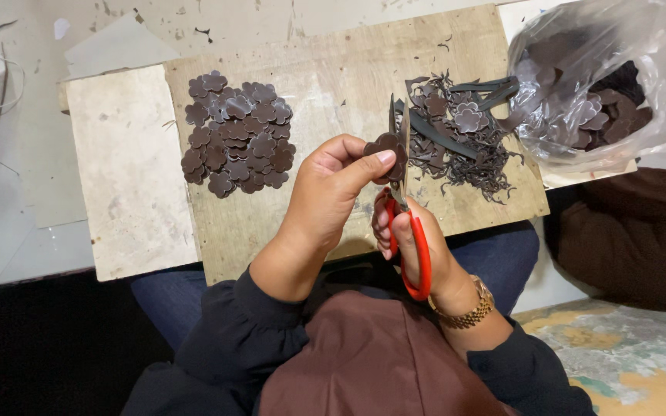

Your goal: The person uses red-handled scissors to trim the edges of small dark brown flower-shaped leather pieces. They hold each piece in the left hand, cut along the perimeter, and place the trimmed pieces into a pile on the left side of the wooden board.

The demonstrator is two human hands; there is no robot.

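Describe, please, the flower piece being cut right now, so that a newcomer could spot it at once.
Start at the wooden board across the person's lap. Above its near edge, the left hand pinches one dark brown flower-shaped piece against the blades of red-handled scissors. Unlike the flowers lying in the pile, it is held in the air.

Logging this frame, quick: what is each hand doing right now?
Left hand: closed, pinching a brown flower piece.
Right hand: closed around red-handled scissors.

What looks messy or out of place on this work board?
Only the dark trimmings, strewn loosely across the board's right side beside the plastic bag. The cut flower shapes lie in a neat pile at left.
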